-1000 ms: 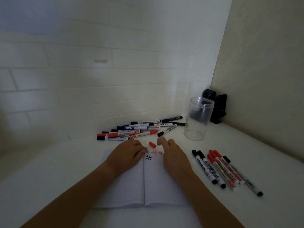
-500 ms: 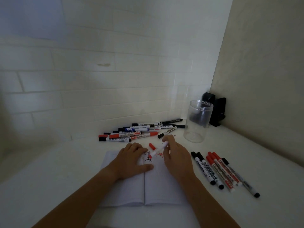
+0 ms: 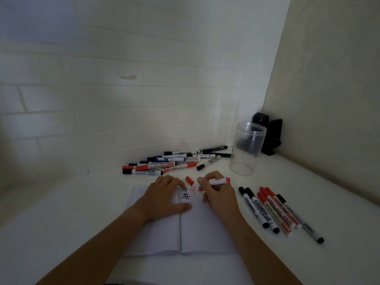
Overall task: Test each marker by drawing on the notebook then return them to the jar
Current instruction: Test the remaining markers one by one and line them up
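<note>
Legibly, "WHITEBOARD MARKER" labels a black-capped marker [image 3: 143, 172] in the pile.

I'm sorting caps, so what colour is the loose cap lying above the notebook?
Red. The cap shows best in the head view, between the two hands.

A white counter [image 3: 61, 212] fills the near part of the scene and runs into a corner at the far right. The far wall [image 3: 144, 89] is white brick-pattern tile with a small brownish mark [image 3: 128, 77] on one tile. The right wall [image 3: 333, 79] is plain and beige. A black object [image 3: 271, 136] stands in the corner. The light is dim, with soft shadows at the left.
</note>
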`<state>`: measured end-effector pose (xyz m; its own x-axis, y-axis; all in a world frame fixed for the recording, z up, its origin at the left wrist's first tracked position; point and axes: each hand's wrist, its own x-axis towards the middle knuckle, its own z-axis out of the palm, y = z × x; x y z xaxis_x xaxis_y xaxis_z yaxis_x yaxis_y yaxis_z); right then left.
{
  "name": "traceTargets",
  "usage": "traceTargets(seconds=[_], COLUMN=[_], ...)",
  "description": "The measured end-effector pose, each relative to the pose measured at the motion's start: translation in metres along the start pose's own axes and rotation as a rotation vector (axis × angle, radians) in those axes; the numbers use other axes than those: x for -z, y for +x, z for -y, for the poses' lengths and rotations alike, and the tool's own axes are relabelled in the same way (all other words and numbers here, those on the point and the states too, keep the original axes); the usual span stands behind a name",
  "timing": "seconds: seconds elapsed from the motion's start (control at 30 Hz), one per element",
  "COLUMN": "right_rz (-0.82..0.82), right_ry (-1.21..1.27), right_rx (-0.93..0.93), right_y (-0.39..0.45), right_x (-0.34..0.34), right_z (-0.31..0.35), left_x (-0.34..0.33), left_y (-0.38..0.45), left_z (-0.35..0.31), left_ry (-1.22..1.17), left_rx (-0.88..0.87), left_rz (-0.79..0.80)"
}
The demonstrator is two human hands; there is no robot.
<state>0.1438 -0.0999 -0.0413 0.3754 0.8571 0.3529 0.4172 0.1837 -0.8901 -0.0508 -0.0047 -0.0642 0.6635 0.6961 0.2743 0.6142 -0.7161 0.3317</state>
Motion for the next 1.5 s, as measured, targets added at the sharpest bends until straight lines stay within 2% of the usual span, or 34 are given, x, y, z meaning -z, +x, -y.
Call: traceTargets(seconds=[0.3, 0.5, 0.7, 0.87, 1.07, 1.3, 1.5], right_rz=[-0.055, 0.017, -0.059, 0.053, -0.079, 0.015, -0.014], right_ry=[-0.035, -0.091, -0.118, -0.145, -0.118, -0.148, -0.155], right_rx=[-0.101, -0.086, -0.081, -0.036, -0.056, -0.036, -0.041], right_y=[-0.003, -0.0042, -0.0033, -0.0038, -0.0024, -0.0029, -0.0001], right_x=[-0.0009, -0.0033, -0.0017, -0.0045, -0.0029, -0.0052, -0.0044], right_z=[-0.0002, 0.0014, -0.0012, -0.0002, -0.0036, -0.0016, -0.0058], left_x=[-0.001, -0.0008, 0.0004, 0.0013, 0.0015, 0.0009, 0.0007], left_y=[0.0008, 0.0005, -0.0006, -0.0009, -0.0007, -0.0005, -0.0002], left_z=[0.0025, 0.0021, 0.0014, -0.0005, -0.0005, 0.0002, 0.0005], left_ry=[0.011, 0.003, 0.003, 0.015, 0.02, 0.016, 0.023], left_rx=[-0.01, -0.009, -0.012, -0.013, -0.006, -0.007, -0.01], left_rz=[-0.002, 0.002, 0.005, 0.014, 0.024, 0.022, 0.02])
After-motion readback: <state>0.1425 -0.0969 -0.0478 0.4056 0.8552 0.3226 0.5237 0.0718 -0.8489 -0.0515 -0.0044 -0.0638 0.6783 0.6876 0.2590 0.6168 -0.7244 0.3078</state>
